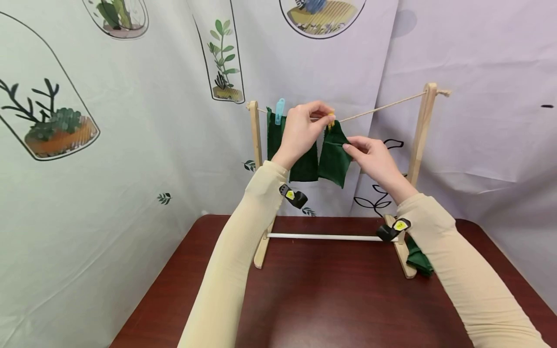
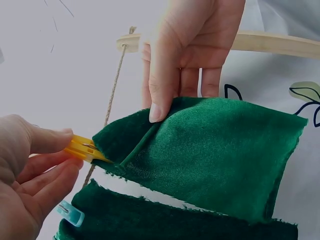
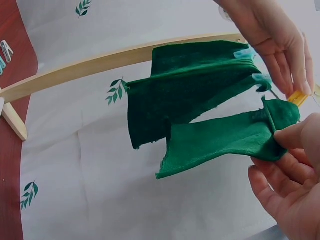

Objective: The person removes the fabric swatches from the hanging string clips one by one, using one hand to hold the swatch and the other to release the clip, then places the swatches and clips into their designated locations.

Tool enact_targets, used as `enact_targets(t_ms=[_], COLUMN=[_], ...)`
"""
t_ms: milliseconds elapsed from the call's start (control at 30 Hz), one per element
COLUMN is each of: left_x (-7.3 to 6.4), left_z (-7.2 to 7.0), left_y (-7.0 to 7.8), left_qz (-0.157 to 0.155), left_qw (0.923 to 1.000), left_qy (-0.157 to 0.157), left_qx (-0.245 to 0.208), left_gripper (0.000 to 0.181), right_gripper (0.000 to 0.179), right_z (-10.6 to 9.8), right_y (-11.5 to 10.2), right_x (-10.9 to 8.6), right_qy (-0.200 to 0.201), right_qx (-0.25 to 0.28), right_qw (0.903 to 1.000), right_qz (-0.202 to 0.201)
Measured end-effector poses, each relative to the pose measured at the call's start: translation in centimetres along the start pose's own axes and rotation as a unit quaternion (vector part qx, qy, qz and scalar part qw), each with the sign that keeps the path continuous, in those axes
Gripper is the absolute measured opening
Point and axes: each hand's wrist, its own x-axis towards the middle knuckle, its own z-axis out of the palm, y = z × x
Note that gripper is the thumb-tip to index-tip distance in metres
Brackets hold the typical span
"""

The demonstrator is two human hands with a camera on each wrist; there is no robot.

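Note:
A yellow clothespin is pinched between the thumb and fingers of my left hand, at the rope line. Its tip bites the upper corner of a green cloth. My right hand pinches that same cloth near its upper right edge, thumb in front, as the left wrist view shows. To the left, another green cloth hangs from the rope. Blue clothespins hold it; one blue clothespin shows left of my left hand, partly covering the cloth's top.
Two wooden posts, left and right, carry the rope above a dark red table. A white rod joins their feet. More green cloth lies by the right foot. Small clothespins lie on the table's left.

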Motion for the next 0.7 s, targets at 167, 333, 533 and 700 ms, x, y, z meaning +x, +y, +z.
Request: enact_targets(t_ms=[167, 333, 533, 700], left_x=[0.00, 0.08, -0.01, -0.19], left_z=[-0.19, -0.40, -0.56, -0.77], left_y=[0.24, 0.53, 0.78, 0.95], left_qz=[-0.012, -0.009, 0.001, 0.000], left_qw=[0.9999, 0.9999, 0.9999, 0.9999], left_qy=[0.005, 0.009, 0.010, 0.010], left_qx=[-0.005, -0.001, 0.004, 0.007], left_gripper=[0.013, 0.014, 0.014, 0.015], right_gripper=[0.045, 0.044, 0.046, 0.045], right_z=[0.03, 0.07, 0.07, 0.02], right_y=[0.09, 0.07, 0.06, 0.18], right_x=[0.01, 0.13, 0.09, -0.12], right_qy=[0.007, 0.012, 0.008, 0.005], right_qx=[-0.004, -0.013, -0.015, -0.011], right_qw=[1.0000, 0.9998, 0.9999, 0.9999], right_qz=[-0.005, -0.007, -0.002, -0.001])
